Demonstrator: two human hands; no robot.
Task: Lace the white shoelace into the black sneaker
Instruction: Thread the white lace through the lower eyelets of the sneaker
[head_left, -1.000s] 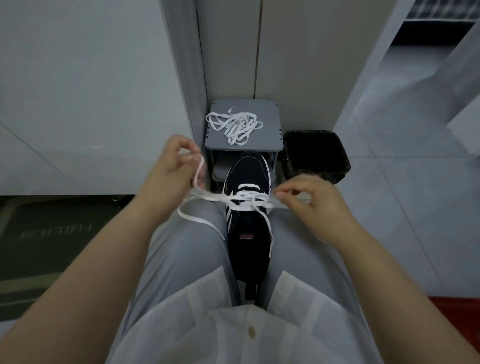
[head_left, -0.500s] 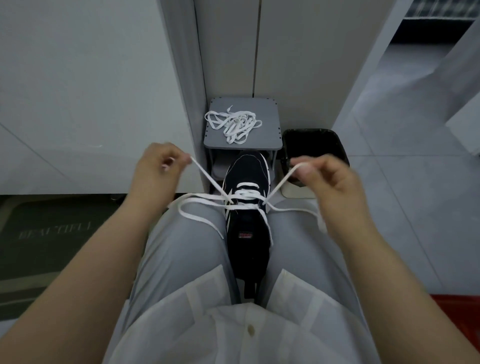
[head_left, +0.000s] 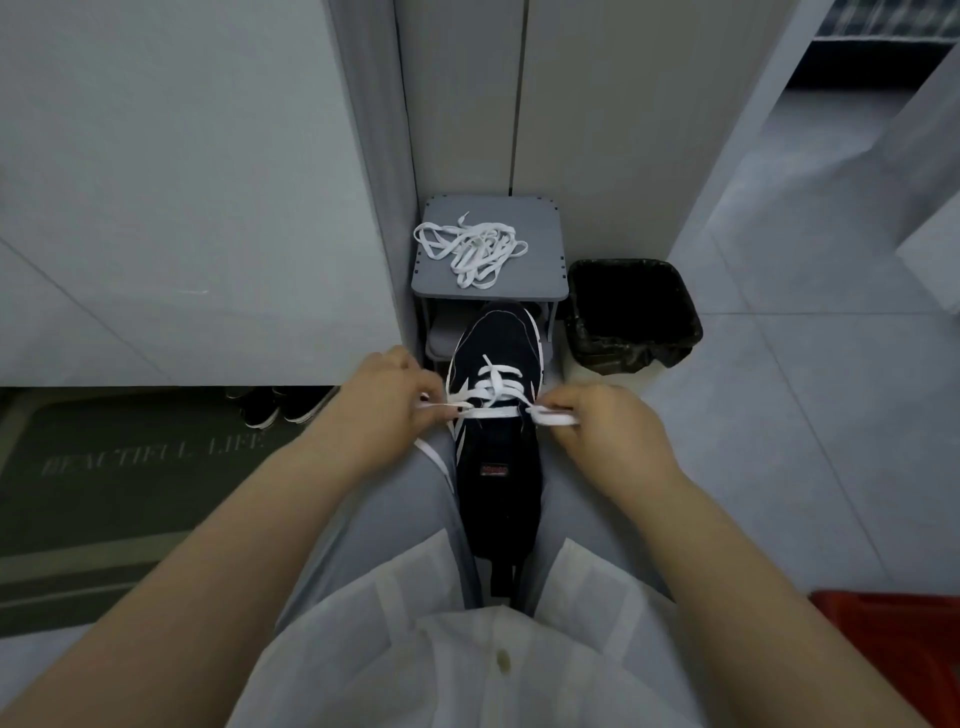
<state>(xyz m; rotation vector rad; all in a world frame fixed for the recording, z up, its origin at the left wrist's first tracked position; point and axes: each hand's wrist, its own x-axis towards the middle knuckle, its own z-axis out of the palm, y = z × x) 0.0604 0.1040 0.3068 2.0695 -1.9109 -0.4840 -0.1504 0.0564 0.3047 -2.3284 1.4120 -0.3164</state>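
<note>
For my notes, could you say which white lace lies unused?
The lace heaped on the stool; the other lace is threaded through the sneaker.

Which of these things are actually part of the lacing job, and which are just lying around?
In use: black sneaker, white shoelace, left hand, right hand, both pinching the lace.
Lying about: loose laces on grey stool, black bin, doormat, red crate.
</note>
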